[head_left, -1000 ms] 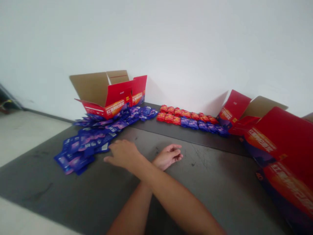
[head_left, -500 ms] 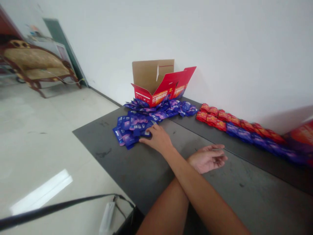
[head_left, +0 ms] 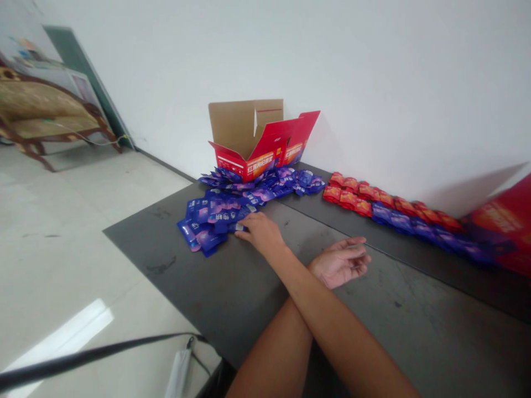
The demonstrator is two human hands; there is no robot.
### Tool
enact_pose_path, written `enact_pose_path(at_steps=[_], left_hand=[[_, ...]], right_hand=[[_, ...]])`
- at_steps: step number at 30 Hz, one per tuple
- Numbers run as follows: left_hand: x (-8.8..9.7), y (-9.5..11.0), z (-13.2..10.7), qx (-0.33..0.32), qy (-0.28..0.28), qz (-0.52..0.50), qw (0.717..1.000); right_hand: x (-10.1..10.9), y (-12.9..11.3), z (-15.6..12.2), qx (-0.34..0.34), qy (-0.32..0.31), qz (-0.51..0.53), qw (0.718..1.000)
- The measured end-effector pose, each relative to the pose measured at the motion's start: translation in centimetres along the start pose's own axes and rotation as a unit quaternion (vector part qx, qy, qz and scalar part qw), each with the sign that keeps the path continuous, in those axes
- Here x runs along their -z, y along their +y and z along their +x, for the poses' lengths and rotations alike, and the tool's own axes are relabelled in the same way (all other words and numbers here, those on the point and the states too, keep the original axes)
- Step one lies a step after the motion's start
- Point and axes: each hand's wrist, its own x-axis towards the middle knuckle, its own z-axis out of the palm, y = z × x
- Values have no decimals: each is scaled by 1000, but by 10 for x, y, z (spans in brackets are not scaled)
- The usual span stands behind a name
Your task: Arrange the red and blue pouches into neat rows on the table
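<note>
My right hand (head_left: 259, 232) lies palm down on the near edge of a loose pile of blue foil sachets (head_left: 211, 218), its fingertips touching them and holding none that I can see. My right forearm crosses over my left one. My left hand (head_left: 340, 262) rests on the dark table top (head_left: 199, 287) to the right, turned on its side, fingers loosely curled around nothing. It touches no sachet. Behind the pile stands an open red cardboard carton (head_left: 253, 149) with brown inner flaps.
Along the wall runs a row of red sachets (head_left: 350, 193) beside a row of blue sachets (head_left: 415, 228). A red carton (head_left: 501, 221) sits at the right edge. Left of the table lie a pale tiled floor and a sofa (head_left: 45, 116); a black cable (head_left: 99, 354) crosses the foreground.
The head view has swung left, bringing in the floor and sofa. My right hand has moved from just beside the blue pile onto its edge. My left hand stays about the same.
</note>
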Motion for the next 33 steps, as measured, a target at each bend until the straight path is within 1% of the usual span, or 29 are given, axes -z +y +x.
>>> enact_pose_path(at_steps=[4, 7, 8, 11, 12, 16, 19, 24, 27, 29, 33], left_hand=[[-2, -1, -2, 5, 2, 15, 1000], [-3, -3, -2, 9, 5, 24, 1000], [-3, -3, -2, 10, 5, 25, 1000], [-4, -3, -3, 12, 8, 23, 1000], [-4, -3, -3, 10, 9, 22, 1000], [-5, 0, -4, -4, 9, 10, 1000], [-5, 0, -4, -2, 12, 12, 1000], [-1, -1, -3, -5, 9, 23, 1000], [0, -3, -3, -6, 0, 38, 999], [-1, -4, -2, -4, 3, 56, 998], [-4, -10, -2, 16, 16, 127, 992]], right_hand=[[6, -3, -5, 1, -23, -35, 999], [9, -2, -10, 0, -33, -38, 999], [9, -2, -11, 4, -20, -33, 999], [4, -1, -13, 22, 44, -21, 999], [1, -2, -12, 21, 51, -19, 998], [-10, -3, -6, 8, 8, -6, 1000], [-13, -2, -3, 4, 9, 13, 1000], [-11, -2, -3, -6, -1, 50, 999], [-7, -5, -10, -21, -3, 38, 999], [-2, -6, -20, -33, -1, 25, 999], [8, -3, -42, -86, -10, 13, 996]])
